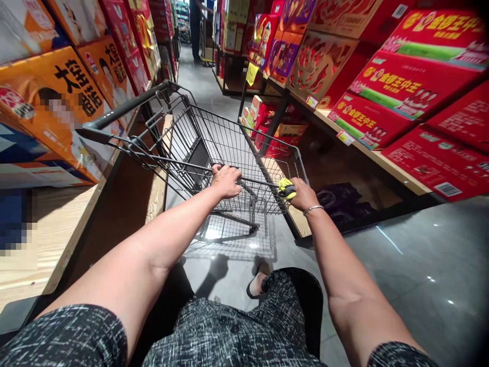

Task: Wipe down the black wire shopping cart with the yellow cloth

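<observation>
A grey wire shopping cart (pixel 244 137) stands sideways before me in the aisle, its handle bar (pixel 126 104) to the left. My left hand (pixel 226 181) is closed around the near top rail of the basket, about midway along it. Close to the right end of the same rail, my right hand (pixel 303 194) grips a crumpled yellow and black cloth (pixel 287 189). Whether those fingers also hold the rail, I cannot tell. A bracelet (pixel 313 209) circles my right wrist. Through the wires of the basket I see only the floor and the dark folding panel (pixel 196 158).
Wooden shelves flank the aisle. Orange cartons (pixel 42 112) stand at left; red gift boxes (pixel 397 84) are stacked at right. The right shelf's corner post (pixel 273 122) is close to the cart. Far down the grey floor (pixel 198 76) stands a person in dark clothes (pixel 195 30).
</observation>
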Available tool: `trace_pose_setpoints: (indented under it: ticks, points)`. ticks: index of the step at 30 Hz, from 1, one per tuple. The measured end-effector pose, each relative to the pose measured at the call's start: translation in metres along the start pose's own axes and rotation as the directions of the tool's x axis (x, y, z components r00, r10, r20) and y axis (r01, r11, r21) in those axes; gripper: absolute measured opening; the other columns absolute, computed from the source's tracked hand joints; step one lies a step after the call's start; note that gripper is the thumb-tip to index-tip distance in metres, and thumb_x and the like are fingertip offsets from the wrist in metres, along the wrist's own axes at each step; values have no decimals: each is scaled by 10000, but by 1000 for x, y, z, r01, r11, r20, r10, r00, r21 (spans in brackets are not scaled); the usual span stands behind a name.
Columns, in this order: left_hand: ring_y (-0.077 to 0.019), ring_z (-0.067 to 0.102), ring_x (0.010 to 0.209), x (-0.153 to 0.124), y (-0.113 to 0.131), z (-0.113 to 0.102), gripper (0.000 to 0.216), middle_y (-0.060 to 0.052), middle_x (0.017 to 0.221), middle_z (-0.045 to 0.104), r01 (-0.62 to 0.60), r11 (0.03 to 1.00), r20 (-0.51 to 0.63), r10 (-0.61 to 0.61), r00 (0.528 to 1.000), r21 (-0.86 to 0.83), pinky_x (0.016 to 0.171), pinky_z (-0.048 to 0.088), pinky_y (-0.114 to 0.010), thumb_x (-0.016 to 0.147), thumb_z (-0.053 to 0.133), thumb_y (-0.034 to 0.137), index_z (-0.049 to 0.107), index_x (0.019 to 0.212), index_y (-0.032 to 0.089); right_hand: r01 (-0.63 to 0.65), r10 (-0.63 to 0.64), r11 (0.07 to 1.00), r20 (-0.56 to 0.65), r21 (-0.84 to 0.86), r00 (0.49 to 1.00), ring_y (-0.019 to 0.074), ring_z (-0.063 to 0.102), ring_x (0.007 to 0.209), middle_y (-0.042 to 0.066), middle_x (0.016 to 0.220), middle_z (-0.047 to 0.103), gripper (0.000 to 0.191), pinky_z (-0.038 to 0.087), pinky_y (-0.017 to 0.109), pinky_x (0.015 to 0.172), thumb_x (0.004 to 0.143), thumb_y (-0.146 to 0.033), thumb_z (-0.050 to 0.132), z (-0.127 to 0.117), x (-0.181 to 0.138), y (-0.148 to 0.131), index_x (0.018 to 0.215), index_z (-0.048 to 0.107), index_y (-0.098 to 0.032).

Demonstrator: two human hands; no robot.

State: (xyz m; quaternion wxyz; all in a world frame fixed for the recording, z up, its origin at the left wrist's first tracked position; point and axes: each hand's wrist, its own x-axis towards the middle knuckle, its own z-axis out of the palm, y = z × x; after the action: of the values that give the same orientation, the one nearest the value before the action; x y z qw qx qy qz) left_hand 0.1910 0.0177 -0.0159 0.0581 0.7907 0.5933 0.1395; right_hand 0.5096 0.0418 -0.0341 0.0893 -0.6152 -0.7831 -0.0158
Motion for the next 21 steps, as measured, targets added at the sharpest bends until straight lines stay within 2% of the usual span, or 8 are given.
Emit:
trace_pose_setpoints:
  ticks: [4,7,11,16,19,21]
  points:
    - [-313,499,1219,-3,-10,-3,230,-70,1184,687,-16,999,23,15,1000,34,1098,228,-555,875,583,375,658,1074,289,25,-22,999,-54,46,998,213,587,856,70,1013,644,315,396,299,689,764,-266,722,5,-11,-14,1057,631,-195]
    - [-330,458,1293,-4,-15,-4,327,-81,1299,638,-30,996,37,27,999,83,1125,218,-571,870,611,431,654,1169,306,26,-20,998,-124,50,992,227,578,865,87,1023,636,316,419,317,726,765,-246,709,10,-23,-23,1064,625,-187]
    - [-347,418,1366,-2,-22,-7,456,-97,1392,584,-20,990,77,9,997,140,1171,201,-588,847,650,448,637,1282,313,-17,23,999,-143,42,989,235,566,873,100,1041,627,303,419,326,756,804,-236,658,13,-42,-39,1098,614,-178]
    - [-397,301,1510,1,-33,-11,777,-163,1571,455,-10,981,114,-12,993,192,1252,35,-634,775,743,529,535,1473,257,-70,76,997,-230,32,970,262,544,943,122,1066,606,337,413,361,868,808,-160,591,18,-68,-75,1144,597,-168]
    - [-435,159,1583,-6,-22,-10,984,-197,1651,361,-9,977,172,-29,985,212,1251,-49,-669,742,786,546,400,1585,215,-68,77,997,-253,44,964,287,532,991,151,1080,595,350,418,387,903,812,-111,549,21,-84,-102,1157,594,-148]
    - [-425,133,1598,-16,-4,-5,978,-180,1669,350,-113,976,229,69,971,184,1249,-67,-681,770,776,529,365,1608,238,-32,46,998,-251,58,967,304,532,1042,180,1145,591,444,428,406,943,782,-58,527,22,-94,-116,1217,584,-123]
